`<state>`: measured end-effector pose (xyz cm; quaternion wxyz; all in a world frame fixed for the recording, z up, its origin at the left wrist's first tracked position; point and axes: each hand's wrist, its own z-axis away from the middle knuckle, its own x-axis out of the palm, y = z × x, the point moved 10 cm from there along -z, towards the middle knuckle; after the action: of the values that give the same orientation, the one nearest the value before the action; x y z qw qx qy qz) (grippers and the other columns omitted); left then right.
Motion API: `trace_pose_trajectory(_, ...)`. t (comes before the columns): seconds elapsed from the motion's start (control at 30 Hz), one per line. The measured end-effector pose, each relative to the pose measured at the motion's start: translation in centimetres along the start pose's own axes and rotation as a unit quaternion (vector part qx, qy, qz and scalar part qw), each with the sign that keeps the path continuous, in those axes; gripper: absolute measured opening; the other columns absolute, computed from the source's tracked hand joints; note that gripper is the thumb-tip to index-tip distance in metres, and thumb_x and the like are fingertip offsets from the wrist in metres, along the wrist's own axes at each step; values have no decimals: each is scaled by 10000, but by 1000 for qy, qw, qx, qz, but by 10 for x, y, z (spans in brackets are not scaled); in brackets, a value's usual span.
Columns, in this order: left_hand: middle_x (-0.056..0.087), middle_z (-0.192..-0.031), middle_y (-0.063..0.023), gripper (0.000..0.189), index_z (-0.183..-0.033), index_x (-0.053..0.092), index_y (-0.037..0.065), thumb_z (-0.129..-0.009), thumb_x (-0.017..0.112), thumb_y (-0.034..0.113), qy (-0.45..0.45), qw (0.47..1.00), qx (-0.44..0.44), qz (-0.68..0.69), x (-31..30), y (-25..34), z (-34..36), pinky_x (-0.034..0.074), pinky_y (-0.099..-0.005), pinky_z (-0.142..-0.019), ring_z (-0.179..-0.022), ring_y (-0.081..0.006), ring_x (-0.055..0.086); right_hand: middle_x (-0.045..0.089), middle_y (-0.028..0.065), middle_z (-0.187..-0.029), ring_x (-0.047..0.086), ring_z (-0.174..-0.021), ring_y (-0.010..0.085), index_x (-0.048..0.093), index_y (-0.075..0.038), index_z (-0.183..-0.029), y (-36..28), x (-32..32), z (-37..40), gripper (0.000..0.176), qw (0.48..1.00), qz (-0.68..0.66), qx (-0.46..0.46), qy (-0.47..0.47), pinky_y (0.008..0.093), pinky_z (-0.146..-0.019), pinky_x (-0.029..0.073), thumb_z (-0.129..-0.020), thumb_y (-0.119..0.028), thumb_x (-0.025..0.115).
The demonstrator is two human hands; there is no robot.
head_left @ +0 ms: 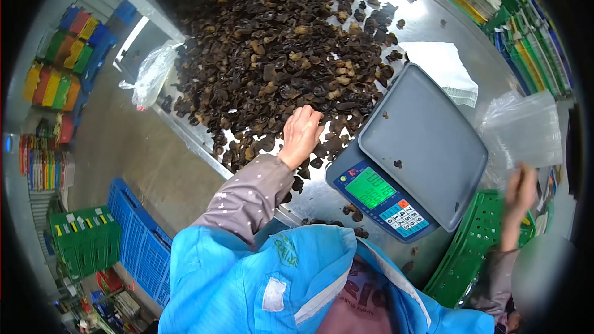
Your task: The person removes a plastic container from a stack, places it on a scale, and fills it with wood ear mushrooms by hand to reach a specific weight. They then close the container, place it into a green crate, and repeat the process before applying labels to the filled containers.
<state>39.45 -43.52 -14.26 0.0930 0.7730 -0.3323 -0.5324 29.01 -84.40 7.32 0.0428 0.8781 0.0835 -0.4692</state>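
Observation:
My left hand (302,135) rests at the near edge of a big heap of dark wood ear mushrooms (278,55). Its fingers are curled in, and whatever they hold, if anything, is hidden. On the right, my right hand (521,195) is smeared by motion, so its fingers cannot be made out. It is nearest to a stack of clear plastic bags (523,130) and a green crate (476,235). Between my hands stands a digital scale (427,145) with a lit green display (370,187). Only a few mushroom scraps lie on its grey pan.
The heap lies on a metal table (427,15). A white sheet or bag (440,68) is behind the scale. One clear bag (151,74) hangs at the table's left edge. Blue pallets (139,235) and a green crate stack (85,241) stand on the floor at left.

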Motion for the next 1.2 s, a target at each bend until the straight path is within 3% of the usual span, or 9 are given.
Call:
trace_pose_trajectory(0.1, 481, -796, -67, 233, -830, 562, 67, -639, 694, 88, -2, 998, 37, -46, 13, 2, -6, 420, -365, -636, -773, -256, 504, 500, 138, -759, 526, -624, 263, 566, 7, -953, -90, 54, 40, 233, 992, -77, 5, -97, 347, -535, 430, -728, 53, 607)
trace_pose_trajectory(0.17, 483, -783, -68, 171, -785, 549, 74, -665, 666, 105, 6, 995, 60, -85, 15, 7, -5, 408, -372, -626, -770, -263, 497, 505, 152, -752, 528, -628, 311, 572, 8, -934, -134, 67, 48, 245, 985, -116, -22, -129, 377, -532, 431, -701, 36, 643)
trace_pose_trajectory(0.2, 486, -828, -85, 129, -802, 529, 62, -676, 550, 81, 7, 993, 79, -91, 18, 7, -2, 392, -373, -635, -827, -264, 487, 506, 144, -740, 535, -625, 306, 575, 3, -899, -143, 70, 52, 235, 984, -139, -33, -109, 375, -524, 433, -681, 30, 659)
trace_pose_trajectory(0.63, 506, -730, -30, 86, -749, 560, 108, -671, 595, 116, 0, 988, 144, -60, 10, 3, 6, 428, -319, -625, -758, -205, 514, 549, 93, -776, 566, -693, 273, 567, -31, -826, -151, 81, 58, 250, 973, -190, 13, -127, 359, -602, 466, -637, -55, 728)
trace_pose_trajectory(0.8, 486, -748, -45, 86, -727, 546, 95, -667, 608, 99, -30, 983, 151, -99, 22, 6, 5, 409, -336, -607, -755, -226, 503, 555, 103, -791, 552, -718, 291, 569, -31, -823, -155, 79, 55, 252, 976, -172, 16, -132, 375, -633, 450, -628, -47, 727)
trace_pose_trajectory(0.83, 467, -767, -48, 91, -746, 521, 86, -661, 552, 102, -27, 982, 148, -116, 25, 5, 7, 407, -334, -624, -791, -219, 499, 555, 109, -799, 547, -739, 299, 571, -31, -825, -156, 77, 53, 253, 979, -158, 15, -125, 380, -646, 446, -626, -43, 727)
trace_pose_trajectory(0.93, 477, -778, -88, 118, -729, 502, 63, -673, 601, 95, 7, 981, 158, -113, 14, 11, 3, 419, -377, -622, -780, -271, 496, 556, 122, -821, 533, -784, 315, 575, -28, -832, -160, 75, 51, 253, 983, -135, 14, -127, 385, -676, 434, -628, -41, 724)
trace_pose_trajectory(1.07, 481, -764, -99, 195, -752, 509, 44, -655, 676, 68, -67, 989, 122, 40, 7, -3, -3, 444, -368, -615, -743, -279, 503, 557, 119, -813, 530, -755, 302, 568, -16, -822, -172, 67, 35, 250, 981, -142, 48, -125, 371, -664, 427, -624, -18, 721)
trace_pose_trajectory(1.2, 494, -783, -93, 193, -761, 508, 35, -669, 677, 43, -77, 986, 114, 97, -5, -8, -1, 451, -372, -635, -758, -283, 512, 566, 108, -776, 535, -687, 281, 563, -10, -811, -202, 67, 18, 242, 972, -212, 40, -93, 360, -614, 428, -620, 23, 707)
